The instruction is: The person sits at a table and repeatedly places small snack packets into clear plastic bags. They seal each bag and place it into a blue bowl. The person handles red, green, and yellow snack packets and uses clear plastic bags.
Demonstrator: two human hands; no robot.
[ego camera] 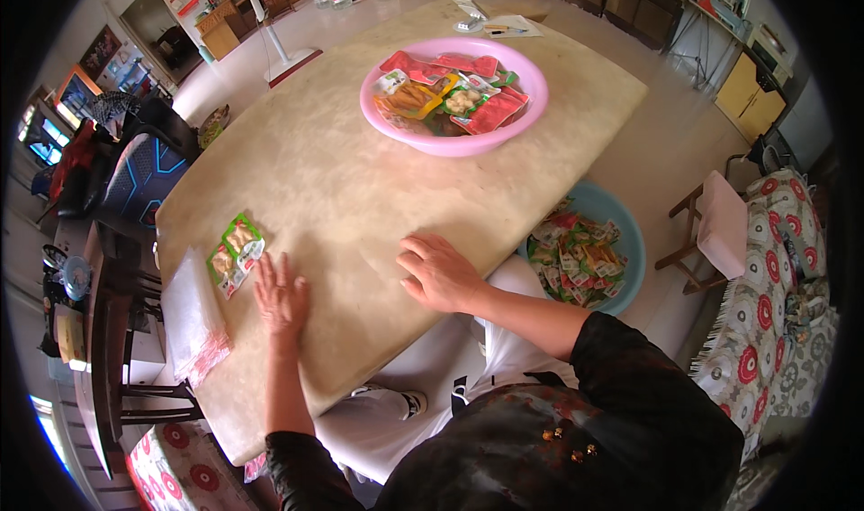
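My left hand (280, 295) lies flat on the tabletop with its fingers spread and nothing in them. Its fingertips reach the edge of two green-edged snack packets (237, 240), which have clear windows showing pale food. Left of these is a stack of clear plastic bags (189, 308) with red printing at the near end. My right hand (439, 271) rests near the table's front edge, fingers loosely bent and thumb apart; I see nothing in it. Farther back, a pink plastic basin (453, 148) holds red, yellow and green food packets.
The stone-like table (324, 167) has its right edge beside a blue basin (634, 261) of small packets, lower down by my leg. A phone stand (469, 13) and paper with pens (520, 26) lie at the back. A pink-topped stool (722, 227) stands right; a fan (273, 39) stands beyond.
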